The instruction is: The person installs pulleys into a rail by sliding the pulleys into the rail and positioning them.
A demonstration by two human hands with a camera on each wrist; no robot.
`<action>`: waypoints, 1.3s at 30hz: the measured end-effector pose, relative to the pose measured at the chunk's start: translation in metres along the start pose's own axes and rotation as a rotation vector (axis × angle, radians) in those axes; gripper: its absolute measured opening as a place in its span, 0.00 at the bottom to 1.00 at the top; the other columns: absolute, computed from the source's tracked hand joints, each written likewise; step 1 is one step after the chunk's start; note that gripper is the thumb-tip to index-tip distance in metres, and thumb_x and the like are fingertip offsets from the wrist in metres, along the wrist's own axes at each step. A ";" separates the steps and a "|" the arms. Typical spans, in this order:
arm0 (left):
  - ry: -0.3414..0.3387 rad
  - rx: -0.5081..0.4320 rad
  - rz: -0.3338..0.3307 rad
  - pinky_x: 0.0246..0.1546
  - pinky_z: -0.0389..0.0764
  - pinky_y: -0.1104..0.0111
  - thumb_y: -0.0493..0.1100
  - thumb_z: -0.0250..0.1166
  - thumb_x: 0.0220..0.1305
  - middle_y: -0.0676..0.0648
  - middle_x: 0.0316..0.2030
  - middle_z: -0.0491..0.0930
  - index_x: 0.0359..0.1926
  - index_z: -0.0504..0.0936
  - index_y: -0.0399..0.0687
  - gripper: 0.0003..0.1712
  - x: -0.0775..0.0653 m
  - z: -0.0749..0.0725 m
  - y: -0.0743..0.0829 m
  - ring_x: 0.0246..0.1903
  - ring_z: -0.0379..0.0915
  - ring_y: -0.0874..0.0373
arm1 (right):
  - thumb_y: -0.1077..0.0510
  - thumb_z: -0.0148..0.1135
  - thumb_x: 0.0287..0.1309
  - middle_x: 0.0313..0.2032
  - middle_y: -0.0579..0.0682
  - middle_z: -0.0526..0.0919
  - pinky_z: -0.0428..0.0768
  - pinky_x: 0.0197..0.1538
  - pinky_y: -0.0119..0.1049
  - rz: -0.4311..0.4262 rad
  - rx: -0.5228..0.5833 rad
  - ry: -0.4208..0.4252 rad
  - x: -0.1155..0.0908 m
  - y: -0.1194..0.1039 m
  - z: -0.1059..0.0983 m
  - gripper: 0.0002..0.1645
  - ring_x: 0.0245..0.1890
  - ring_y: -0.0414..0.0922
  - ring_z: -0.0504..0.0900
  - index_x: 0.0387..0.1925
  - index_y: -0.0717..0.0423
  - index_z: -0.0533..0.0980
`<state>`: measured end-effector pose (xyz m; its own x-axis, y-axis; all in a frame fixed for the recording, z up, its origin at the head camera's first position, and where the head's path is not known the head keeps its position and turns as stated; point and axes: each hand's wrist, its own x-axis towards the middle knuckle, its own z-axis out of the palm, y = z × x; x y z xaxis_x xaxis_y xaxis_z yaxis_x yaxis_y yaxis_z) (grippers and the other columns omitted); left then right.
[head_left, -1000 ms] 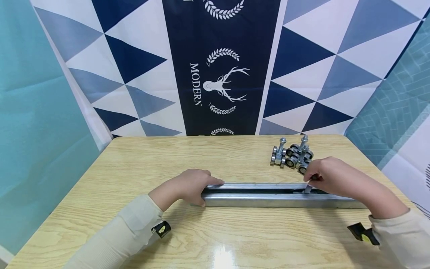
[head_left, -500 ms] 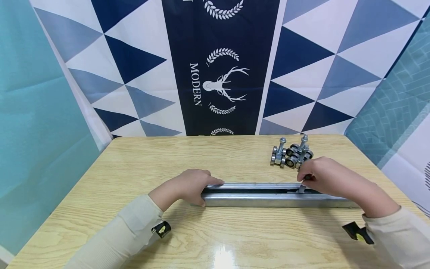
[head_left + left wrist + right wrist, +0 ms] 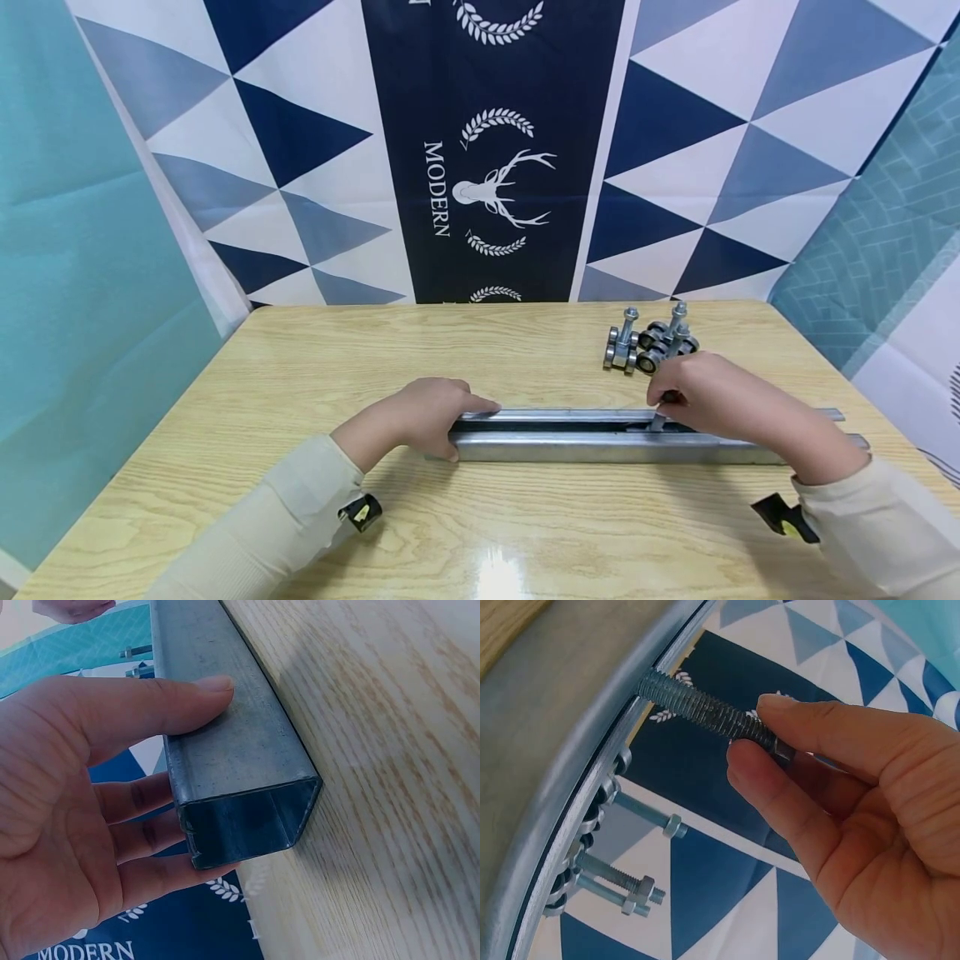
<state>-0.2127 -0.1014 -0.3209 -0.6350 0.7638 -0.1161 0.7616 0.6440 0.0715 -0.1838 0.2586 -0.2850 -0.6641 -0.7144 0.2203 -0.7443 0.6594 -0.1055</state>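
Observation:
A grey metal channel rail [image 3: 570, 451] with a slot along its top lies across the table. My left hand [image 3: 426, 417] grips its left end, with the thumb on the near wall and the other fingers on the far side, beside the hollow end [image 3: 247, 825]. My right hand [image 3: 712, 402] is above the right part of the rail. Its thumb and fingertips pinch the top of a threaded bolt [image 3: 705, 709] that stands up out of the slot. Whatever the bolt is fixed to inside the rail is hidden.
Three roller trolleys with upright bolts, one trolley [image 3: 621, 343] slightly apart, stand on the wooden table [image 3: 570, 525] behind the rail, near the right hand. A patterned cloth [image 3: 495, 208] hangs along the table's back edge.
My right hand has moved left along the slot with the bolt, and the rail's right end now shows beyond the wrist. My left hand and the rail have stayed in place.

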 end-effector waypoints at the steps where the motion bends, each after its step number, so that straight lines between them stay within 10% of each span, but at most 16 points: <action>1: 0.001 -0.002 0.000 0.41 0.78 0.62 0.42 0.80 0.41 0.50 0.43 0.79 0.66 0.74 0.56 0.47 0.000 0.000 0.000 0.39 0.75 0.57 | 0.73 0.71 0.43 0.28 0.40 0.80 0.76 0.26 0.31 -0.003 0.003 0.000 0.001 -0.001 0.000 0.16 0.27 0.33 0.75 0.27 0.48 0.81; 39: 0.001 -0.007 -0.014 0.39 0.78 0.62 0.42 0.80 0.41 0.50 0.43 0.78 0.66 0.74 0.57 0.47 -0.002 0.000 0.001 0.39 0.74 0.57 | 0.72 0.68 0.48 0.20 0.35 0.64 0.62 0.26 0.30 -0.038 -0.021 -0.049 0.034 -0.027 0.006 0.23 0.22 0.33 0.59 0.16 0.44 0.69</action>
<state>-0.2108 -0.1020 -0.3203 -0.6453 0.7550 -0.1166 0.7520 0.6547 0.0769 -0.1866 0.2147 -0.2801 -0.6381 -0.7496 0.1757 -0.7681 0.6356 -0.0777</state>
